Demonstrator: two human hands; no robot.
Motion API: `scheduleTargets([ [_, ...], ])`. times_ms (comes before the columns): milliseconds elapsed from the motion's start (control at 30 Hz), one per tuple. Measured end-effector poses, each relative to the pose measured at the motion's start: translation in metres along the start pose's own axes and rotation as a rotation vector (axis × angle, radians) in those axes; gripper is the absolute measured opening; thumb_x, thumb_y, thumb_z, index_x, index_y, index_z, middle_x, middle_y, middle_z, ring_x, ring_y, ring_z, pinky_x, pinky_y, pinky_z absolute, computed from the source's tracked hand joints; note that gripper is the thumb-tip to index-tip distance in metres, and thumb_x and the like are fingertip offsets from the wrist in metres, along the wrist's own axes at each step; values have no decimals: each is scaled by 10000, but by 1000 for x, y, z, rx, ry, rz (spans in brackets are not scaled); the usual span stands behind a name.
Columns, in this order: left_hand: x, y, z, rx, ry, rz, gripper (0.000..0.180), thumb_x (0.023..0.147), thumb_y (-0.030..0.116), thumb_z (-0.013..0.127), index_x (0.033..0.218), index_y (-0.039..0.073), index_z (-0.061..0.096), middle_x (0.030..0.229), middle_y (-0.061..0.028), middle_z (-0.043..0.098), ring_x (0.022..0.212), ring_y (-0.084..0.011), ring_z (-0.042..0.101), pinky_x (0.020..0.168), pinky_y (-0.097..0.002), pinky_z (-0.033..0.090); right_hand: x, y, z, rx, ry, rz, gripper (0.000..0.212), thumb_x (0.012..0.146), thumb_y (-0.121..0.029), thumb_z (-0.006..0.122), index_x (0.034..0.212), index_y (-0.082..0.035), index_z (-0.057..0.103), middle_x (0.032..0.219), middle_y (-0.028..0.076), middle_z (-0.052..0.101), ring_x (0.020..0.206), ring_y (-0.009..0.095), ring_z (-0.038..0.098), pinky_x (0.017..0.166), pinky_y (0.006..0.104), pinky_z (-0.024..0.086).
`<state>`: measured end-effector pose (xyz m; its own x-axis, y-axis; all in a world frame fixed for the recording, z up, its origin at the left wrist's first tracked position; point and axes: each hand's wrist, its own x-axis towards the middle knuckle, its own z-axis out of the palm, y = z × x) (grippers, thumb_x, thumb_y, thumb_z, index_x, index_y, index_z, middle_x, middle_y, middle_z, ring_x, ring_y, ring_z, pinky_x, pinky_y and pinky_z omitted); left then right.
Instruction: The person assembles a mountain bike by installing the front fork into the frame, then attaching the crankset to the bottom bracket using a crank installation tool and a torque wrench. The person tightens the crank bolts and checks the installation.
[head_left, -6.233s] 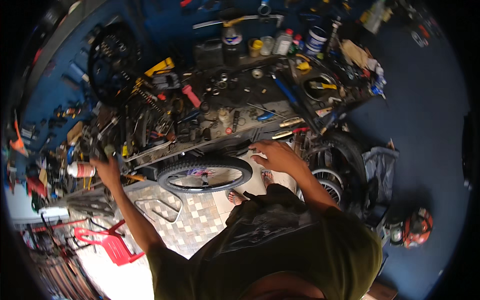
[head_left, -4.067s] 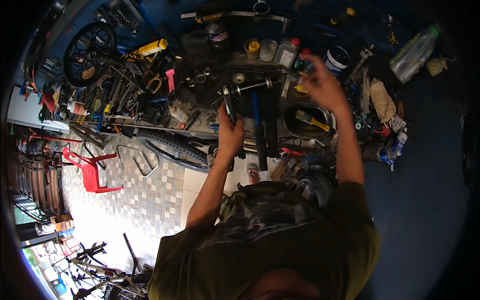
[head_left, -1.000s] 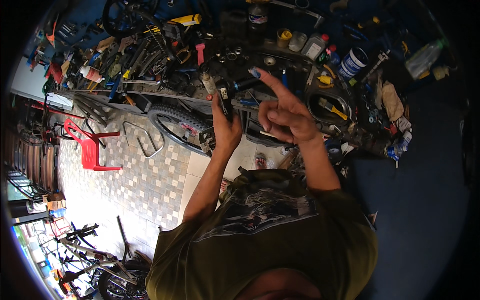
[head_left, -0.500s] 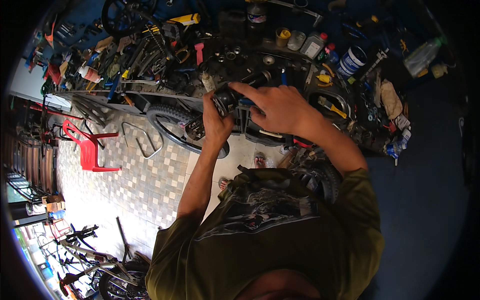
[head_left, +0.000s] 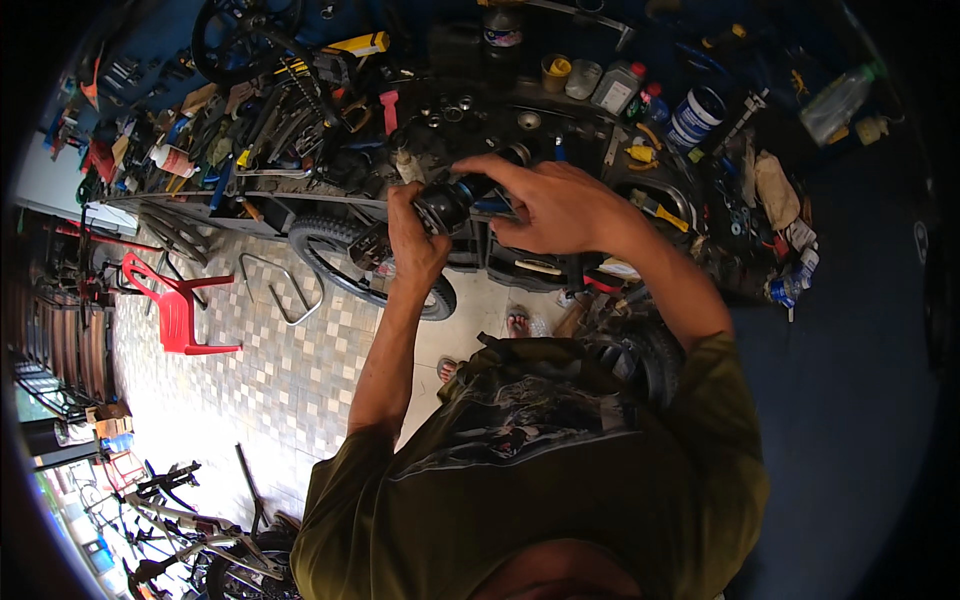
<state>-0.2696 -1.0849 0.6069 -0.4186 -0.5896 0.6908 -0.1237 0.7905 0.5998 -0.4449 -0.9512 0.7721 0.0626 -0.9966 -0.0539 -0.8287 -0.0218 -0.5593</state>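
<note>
My left hand (head_left: 415, 240) is wrapped round a dark cylindrical part (head_left: 445, 207), its thumb pressed against the near side. A blocky end sticks out below that hand, and a narrower black section runs up and right; I cannot make out its exact kind. Across this narrower section reaches my right hand (head_left: 565, 205), index finger stretched out and thumb held apart below. Whether the right fingertip touches the part cannot be made out, and its other fingers are mostly hidden. The part is tilted in the air at the workbench's front edge.
The workbench (head_left: 290, 187) is crowded with hand tools, a pink-handled tool (head_left: 389, 112), a blue-and-white tub (head_left: 697, 117) and bottles. Below it leans a bicycle wheel (head_left: 325, 250). A red plastic chair (head_left: 178, 310) stands left on the tiled floor, a bicycle (head_left: 200, 540) at the lower left.
My left hand has shifted slightly left with the dark part, which shows more of its rounded face. My right index finger has moved a little left and up, and the thumb slightly left.
</note>
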Motion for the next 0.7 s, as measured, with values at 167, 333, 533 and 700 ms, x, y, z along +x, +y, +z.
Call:
scheduleTargets([
  [167,7,-2,-5,22,-10,43,487,771,-40,655,1222,-20,471,1036,-216,524,935,-408,563,861,-426,474,0,-7,12,-54,-4,-24,756,841,-238,677,1528,-148,373,625,116,637,591,336,670,576,435,516],
  [333,7,-1,-4,-14,53,-33,460,807,-25,655,1227,-16,470,1042,-220,527,952,-403,567,903,-432,463,-23,-15,51,-410,97,25,921,898,-257,666,1642,-269,123,881,161,709,612,365,688,554,495,563],
  [533,5,1,-6,-41,79,-57,476,809,-19,661,1241,-7,461,1040,-208,533,962,-381,564,957,-430,440,-25,-5,28,-207,211,-74,817,880,-252,686,1599,-263,299,811,92,696,609,284,685,576,404,556],
  [700,7,0,-4,-56,52,42,488,807,-24,652,1251,0,453,1036,-206,535,945,-375,555,948,-422,440,-2,-3,7,20,141,-36,718,857,-230,695,1527,-241,436,650,49,635,569,234,654,553,378,494],
])
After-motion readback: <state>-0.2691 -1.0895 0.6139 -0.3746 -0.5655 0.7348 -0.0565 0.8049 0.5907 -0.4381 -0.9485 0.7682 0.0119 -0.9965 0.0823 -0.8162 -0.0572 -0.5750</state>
